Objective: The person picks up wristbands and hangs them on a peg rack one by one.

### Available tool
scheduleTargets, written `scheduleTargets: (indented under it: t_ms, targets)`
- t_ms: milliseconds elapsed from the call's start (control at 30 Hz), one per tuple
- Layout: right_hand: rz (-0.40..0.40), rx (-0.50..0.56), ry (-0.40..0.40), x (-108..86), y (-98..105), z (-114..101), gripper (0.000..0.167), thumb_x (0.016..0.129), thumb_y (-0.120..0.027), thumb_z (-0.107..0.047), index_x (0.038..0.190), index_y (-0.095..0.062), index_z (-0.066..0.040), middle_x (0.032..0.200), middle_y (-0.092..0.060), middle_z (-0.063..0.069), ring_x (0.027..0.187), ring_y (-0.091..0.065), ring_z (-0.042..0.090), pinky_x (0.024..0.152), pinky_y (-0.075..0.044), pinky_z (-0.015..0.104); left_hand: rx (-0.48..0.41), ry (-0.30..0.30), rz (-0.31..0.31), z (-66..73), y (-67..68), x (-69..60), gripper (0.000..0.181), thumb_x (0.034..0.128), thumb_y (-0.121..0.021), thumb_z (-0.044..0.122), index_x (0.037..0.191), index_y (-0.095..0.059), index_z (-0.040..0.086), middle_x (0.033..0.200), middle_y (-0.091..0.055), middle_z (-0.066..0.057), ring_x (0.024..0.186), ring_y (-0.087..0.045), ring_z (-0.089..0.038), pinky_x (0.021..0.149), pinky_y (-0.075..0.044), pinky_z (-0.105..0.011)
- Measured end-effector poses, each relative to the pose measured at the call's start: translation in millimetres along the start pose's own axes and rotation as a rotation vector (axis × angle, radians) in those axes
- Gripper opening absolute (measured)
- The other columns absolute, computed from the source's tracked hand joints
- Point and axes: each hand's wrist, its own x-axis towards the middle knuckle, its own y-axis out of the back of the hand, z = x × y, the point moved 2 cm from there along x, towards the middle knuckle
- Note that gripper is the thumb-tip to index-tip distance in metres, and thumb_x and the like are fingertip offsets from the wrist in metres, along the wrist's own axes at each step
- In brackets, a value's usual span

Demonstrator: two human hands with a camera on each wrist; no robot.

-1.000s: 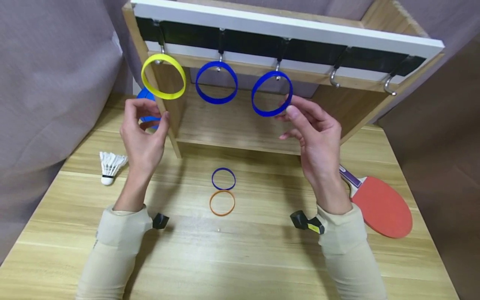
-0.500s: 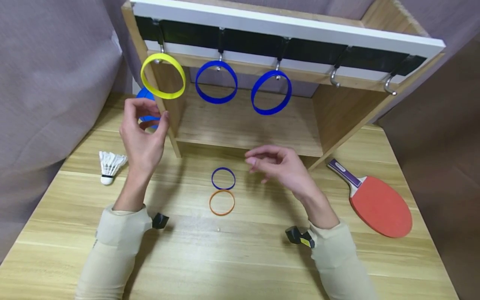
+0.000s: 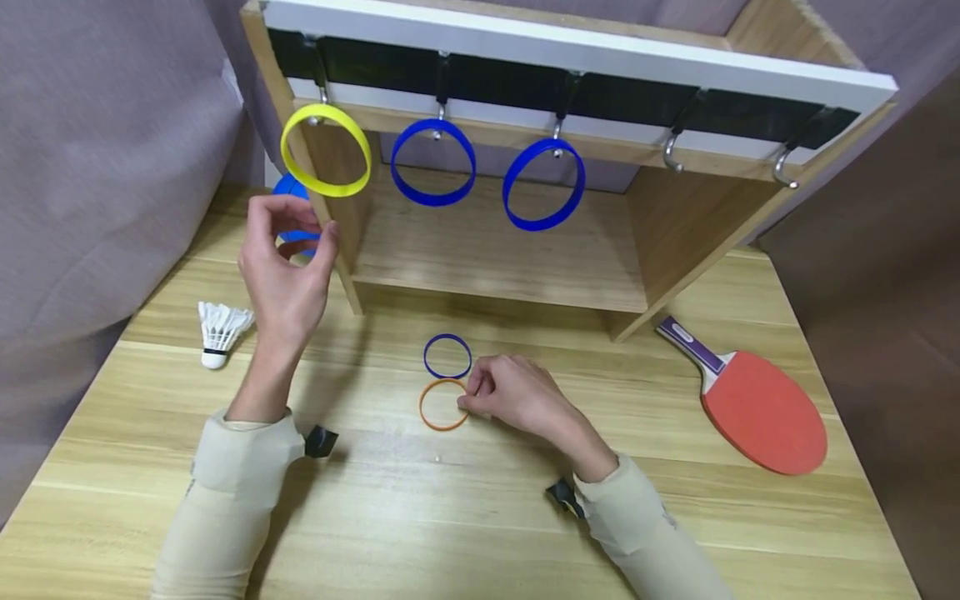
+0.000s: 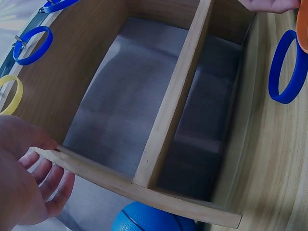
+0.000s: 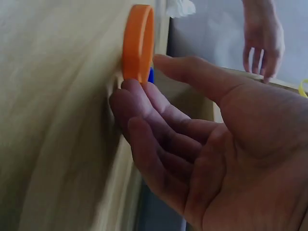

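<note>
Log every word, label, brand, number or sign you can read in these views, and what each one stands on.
Readable text: none in any view.
Pale oval label on the purple handle of the red-faced table tennis paddle: too small to read.
Small dark marks on the beige fabric right sleeve: too small to tell whether they are lettering.
Orange ring-shaped band at the right hand: no lettering shows.
</note>
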Motion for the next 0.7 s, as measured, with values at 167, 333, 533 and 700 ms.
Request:
scheduleTargets:
  t_ms: [167,333,533,700]
  targets:
    - [0.027,-0.034,-0.028,4.0,-1.5,2.8,0.019,0.082,-0.08,-0.034,0.079,-0.064,-0.023,0.069,-0.06,-0.013,0.064,-0.055,0.006,0.06,-0.045,0.029,-0.005,0.007,-0.002,0.0,-0.6,-0.4,0.028,0.0832,-0.07,-0.004,0.105,-0.053,-0.012,0.093,-0.06,-0.02,0.083,-0.058,-0.027,0.07,-0.055,-0.023]
    - [0.033,-0.036,0.001,6.5,-1.0,4.6,0.013,0.082,-0.078,-0.027,0.075,-0.067,-0.024,0.067,-0.06,-0.015,0.065,-0.056,0.005,0.06,-0.046,0.029,-0.007,0.016,-0.001,0.0,-0.8,-0.2,0.028,0.083,-0.07,-0.005,0.104,-0.053,-0.013,0.093,-0.06,-0.02,0.083,-0.058,-0.027,0.07,-0.055,-0.024]
    - [0.035,-0.025,0.008,5.6,2.5,8.3,0.01,0.08,-0.077,-0.021,0.075,-0.069,-0.024,0.066,-0.061,-0.014,0.065,-0.056,0.006,0.062,-0.047,0.03,-0.006,0.012,0.003,-0.1,-1.0,-0.2,0.028,0.0833,-0.069,-0.004,0.104,-0.053,-0.013,0.093,-0.059,-0.019,0.082,-0.058,-0.025,0.07,-0.055,-0.024]
    - [0.043,-0.025,0.016,4.9,4.5,10.5,0.01,0.08,-0.077,-0.021,0.074,-0.069,-0.023,0.066,-0.061,-0.014,0.065,-0.057,0.006,0.061,-0.047,0.029,-0.008,0.012,0.006,-0.6,-0.6,-0.1,0.028,0.083,-0.069,-0.004,0.104,-0.054,-0.012,0.093,-0.06,-0.02,0.083,-0.058,-0.026,0.07,-0.055,-0.023]
